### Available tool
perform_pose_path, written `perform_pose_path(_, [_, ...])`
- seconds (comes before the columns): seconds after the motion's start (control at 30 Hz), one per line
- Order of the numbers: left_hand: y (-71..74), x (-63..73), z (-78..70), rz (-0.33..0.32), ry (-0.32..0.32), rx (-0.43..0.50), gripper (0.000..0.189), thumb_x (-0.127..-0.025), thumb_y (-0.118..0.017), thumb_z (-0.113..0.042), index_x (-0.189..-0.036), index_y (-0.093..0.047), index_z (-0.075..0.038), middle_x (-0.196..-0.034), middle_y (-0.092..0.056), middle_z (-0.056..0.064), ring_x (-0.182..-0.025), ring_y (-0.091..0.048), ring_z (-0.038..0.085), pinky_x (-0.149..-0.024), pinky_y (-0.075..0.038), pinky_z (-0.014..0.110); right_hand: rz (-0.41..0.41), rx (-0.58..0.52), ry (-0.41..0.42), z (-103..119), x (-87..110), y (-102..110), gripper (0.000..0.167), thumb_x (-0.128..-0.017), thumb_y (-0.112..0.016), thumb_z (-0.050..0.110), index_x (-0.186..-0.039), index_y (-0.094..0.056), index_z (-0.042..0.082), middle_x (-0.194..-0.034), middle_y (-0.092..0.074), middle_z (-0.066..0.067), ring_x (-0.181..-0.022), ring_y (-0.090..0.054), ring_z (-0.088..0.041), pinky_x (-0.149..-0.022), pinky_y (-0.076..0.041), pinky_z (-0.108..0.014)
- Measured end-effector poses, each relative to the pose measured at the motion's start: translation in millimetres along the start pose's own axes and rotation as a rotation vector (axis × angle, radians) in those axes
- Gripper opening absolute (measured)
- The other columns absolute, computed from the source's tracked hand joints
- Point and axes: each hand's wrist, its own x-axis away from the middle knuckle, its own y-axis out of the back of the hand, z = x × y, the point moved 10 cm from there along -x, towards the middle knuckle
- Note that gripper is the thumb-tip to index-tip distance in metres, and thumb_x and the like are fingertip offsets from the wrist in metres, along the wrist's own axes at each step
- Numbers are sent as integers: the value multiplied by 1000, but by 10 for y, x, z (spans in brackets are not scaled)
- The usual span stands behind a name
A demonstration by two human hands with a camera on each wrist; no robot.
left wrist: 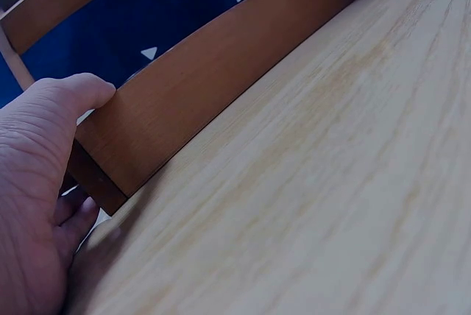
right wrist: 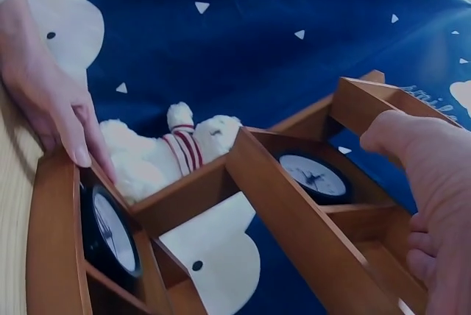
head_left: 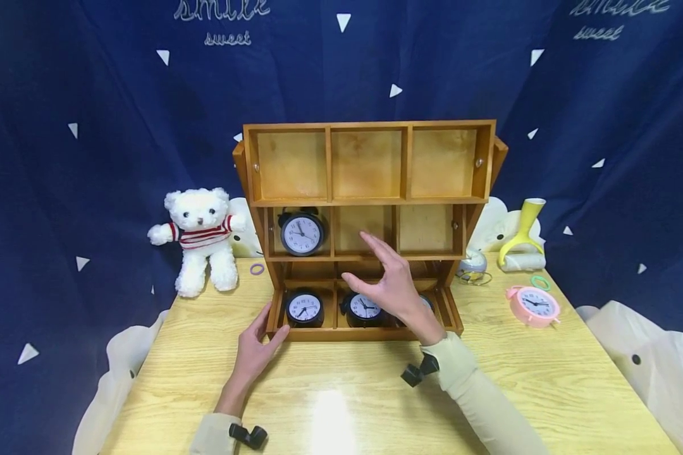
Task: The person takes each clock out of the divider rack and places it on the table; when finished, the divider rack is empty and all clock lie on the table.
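A three-tier wooden rack (head_left: 370,201) with square compartments stands on the table. My left hand (head_left: 256,354) grips its bottom front left corner; in the left wrist view the thumb (left wrist: 92,93) lies over the front board (left wrist: 184,83). My right hand (head_left: 395,284), thumb and fingers spread, reaches up before the middle tier, holding nothing. One black alarm clock (head_left: 301,234) sits in that tier's left compartment. Along the bottom tier are a left clock (head_left: 305,308), a middle clock (head_left: 365,308) and a right clock (head_left: 427,303), the last mostly behind my right wrist.
A white teddy bear (head_left: 201,237) and purple ring (head_left: 257,269) are left of the rack. On the right lie a pink alarm clock (head_left: 535,306), a green ring (head_left: 540,282), a yellow-handled roller (head_left: 522,240) and a small round object (head_left: 473,262). A blue curtain (head_left: 119,158) hangs behind.
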Motion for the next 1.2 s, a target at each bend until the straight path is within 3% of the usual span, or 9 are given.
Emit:
perform_pose_path(0.13, [-10,17,-28,6,29,7,78,-95,-80,-18,-160,-40,-6,-160,-44,17,-143,-49,34,-119,-37,39,31,1,-6,38,-70,-147,80,-82,-89,26,-150,-55,4,-151,-57,-16,-139,-55,-33,-113,-48,-55])
perform_pose_path(0.33, [-10,72,-326,29,32,-6,76,-96,-78,-16,-158,-39,2,-159,-43,23,-142,-49,41,-119,-38,45,74,6,-7,106,-198,-292,80,-84,-86,30,-151,-53,3,-152,-55,-18,-141,-53,-33,-114,-47,-53])
perform_pose_path(0.43, [-1,81,-377,29,29,4,76,-96,-78,-17,-158,-39,2,-160,-42,22,-143,-47,40,-120,-36,44,109,1,-17,124,-255,-368,82,-85,-85,33,-152,-51,1,-154,-54,-18,-142,-51,-34,-114,-47,-53])
perform_pose_path(0.6, [9,78,-365,28,40,30,77,-95,-80,-16,-158,-40,1,-160,-43,21,-144,-47,37,-120,-36,41,183,0,-52,143,-315,-491,89,-88,-83,41,-156,-44,0,-158,-48,-18,-146,-46,-34,-116,-44,-53])
perform_pose_path(0.83, [14,83,-383,22,29,7,75,-95,-79,-16,-157,-41,1,-159,-44,21,-143,-49,37,-119,-38,42,156,18,-9,275,-425,-553,92,-87,-84,40,-157,-42,-1,-158,-46,-23,-146,-46,-37,-118,-42,-52])
perform_pose_path(0.97, [5,81,-370,22,29,17,75,-94,-79,-14,-157,-42,3,-158,-46,23,-141,-50,38,-118,-38,41,194,41,-33,291,-483,-677,91,-89,-83,39,-156,-40,-6,-157,-46,-26,-144,-47,-39,-117,-43,-51])
perform_pose_path(1.07, [-3,50,-241,12,34,23,75,-94,-79,-13,-158,-41,1,-158,-46,22,-141,-51,38,-117,-38,40,210,91,-42,302,-532,-768,90,-91,-82,37,-155,-39,-9,-156,-47,-28,-142,-49,-40,-116,-45,-49])
perform_pose_path(1.2, [-4,-2,-46,-4,19,9,76,-94,-80,-16,-159,-42,-4,-158,-47,19,-140,-52,34,-116,-40,37,170,201,-14,364,-599,-834,85,-91,-81,33,-150,-42,-13,-146,-54,-29,-130,-58,-39,-109,-53,-47])
